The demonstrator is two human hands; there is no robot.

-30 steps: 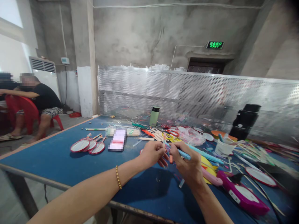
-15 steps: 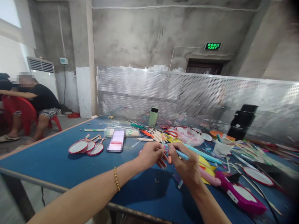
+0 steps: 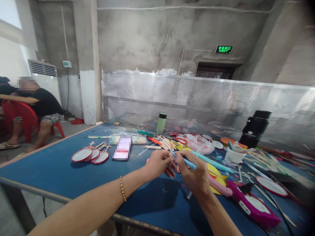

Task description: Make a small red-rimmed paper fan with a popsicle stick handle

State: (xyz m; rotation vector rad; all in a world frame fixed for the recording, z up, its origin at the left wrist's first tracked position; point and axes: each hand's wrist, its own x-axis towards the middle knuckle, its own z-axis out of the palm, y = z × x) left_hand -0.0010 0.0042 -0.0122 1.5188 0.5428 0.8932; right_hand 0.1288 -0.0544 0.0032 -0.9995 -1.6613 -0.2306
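My left hand point(image 3: 159, 163), with a gold bead bracelet point(image 3: 122, 188) at its wrist, pinches a short, flat, pale stick point(image 3: 171, 146) that stands upright. Its other fingers are partly curled below. In my right hand point(image 3: 195, 172) is a light blue pen point(image 3: 190, 163), its tip close to the stick; whether they touch I cannot tell. A bit of something red-rimmed shows behind my left hand. Several round, red-rimmed white discs with handles point(image 3: 82, 154) lie overlapping to the left, beside a phone point(image 3: 122, 149) with a lit screen.
Across the blue table point(image 3: 56, 177) stand a green bottle point(image 3: 161, 123) and a white cup point(image 3: 234, 156). Orange-handled scissors point(image 3: 180, 140), loose sticks and plastic bags lie behind my hands. A magenta device point(image 3: 257, 205) with a cable sits at right. A perforated metal screen point(image 3: 147, 95) closes the back.
My right hand and the blue pen have shifted slightly left, toward the stick. My left hand holds the stick in nearly the same place.
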